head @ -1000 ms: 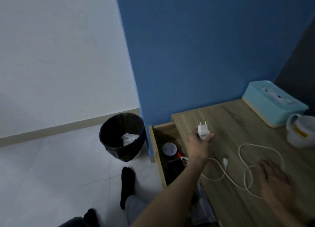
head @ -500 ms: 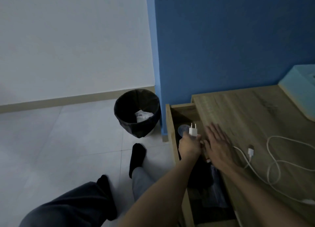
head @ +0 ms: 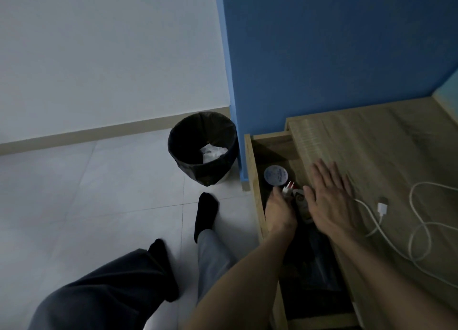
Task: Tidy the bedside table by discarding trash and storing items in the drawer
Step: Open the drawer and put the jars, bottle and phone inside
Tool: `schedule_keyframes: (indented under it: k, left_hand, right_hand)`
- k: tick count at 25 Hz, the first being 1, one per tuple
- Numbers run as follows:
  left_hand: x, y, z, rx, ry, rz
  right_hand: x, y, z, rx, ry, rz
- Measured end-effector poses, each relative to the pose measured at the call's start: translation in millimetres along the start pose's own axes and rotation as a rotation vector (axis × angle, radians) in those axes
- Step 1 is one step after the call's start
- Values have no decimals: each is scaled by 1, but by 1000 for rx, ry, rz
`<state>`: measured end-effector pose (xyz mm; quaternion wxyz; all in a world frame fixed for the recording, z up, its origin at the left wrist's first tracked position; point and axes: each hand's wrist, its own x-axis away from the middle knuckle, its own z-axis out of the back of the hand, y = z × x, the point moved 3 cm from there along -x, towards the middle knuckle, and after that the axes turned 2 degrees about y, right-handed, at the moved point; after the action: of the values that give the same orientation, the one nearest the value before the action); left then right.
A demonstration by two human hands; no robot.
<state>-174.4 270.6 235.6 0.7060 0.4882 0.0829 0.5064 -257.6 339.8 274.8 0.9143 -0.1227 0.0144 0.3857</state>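
My left hand (head: 281,212) reaches down inside the open wooden drawer (head: 253,176) and grips a white plug adapter (head: 288,189), prongs pointing up. A round tin with a pale lid (head: 275,175) lies in the drawer just beyond it, with dark items nearer me. My right hand (head: 328,198) rests flat, fingers spread, on the left edge of the bedside table top (head: 371,141). A white charging cable (head: 418,228) lies looped on the table to the right of that hand, its connector (head: 381,208) free.
A black-lined trash bin (head: 202,147) with white paper inside stands on the tiled floor left of the drawer, against the blue wall corner (head: 235,131). My legs and dark socks (head: 205,212) are on the floor below it.
My left hand has lowered the plug adapter from above the table edge into the drawer. My right hand left the cable and moved left to the table's edge. The view swung left.
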Motion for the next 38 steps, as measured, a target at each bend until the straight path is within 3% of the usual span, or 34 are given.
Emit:
schedule_keyframes:
  k: [12, 18, 22, 26, 30, 32, 35, 37, 38]
  left_hand:
    - [-30, 1, -1, 68, -84, 132]
    - [-13, 13, 4, -228, -21, -173]
    - [-11, 23, 20, -240, 111, -396]
    - [-6, 23, 33, -169, 91, -449]
    - [-5, 17, 35, -269, -3, -463]
    - [1, 26, 38, -240, -2, -447]
    - [26, 53, 37, -242, -60, -573]
    - [49, 72, 24, -355, -188, -778]
    - [59, 77, 15, -431, -270, -863]
  right_hand:
    - [-1, 2, -7, -2, 40, 7]
    - [-1, 3, -9, -4, 29, 2]
    - [-1, 3, -8, -13, 18, 7]
    - [-1, 2, -7, -13, 28, 0]
    - [0, 2, -9, -8, 31, 27]
    - [-1, 2, -5, -119, 31, 22]
    - [9, 11, 30, -539, 234, -153]
    - [27, 32, 62, -533, 442, -207]
    - [39, 47, 70, -464, 460, -227]
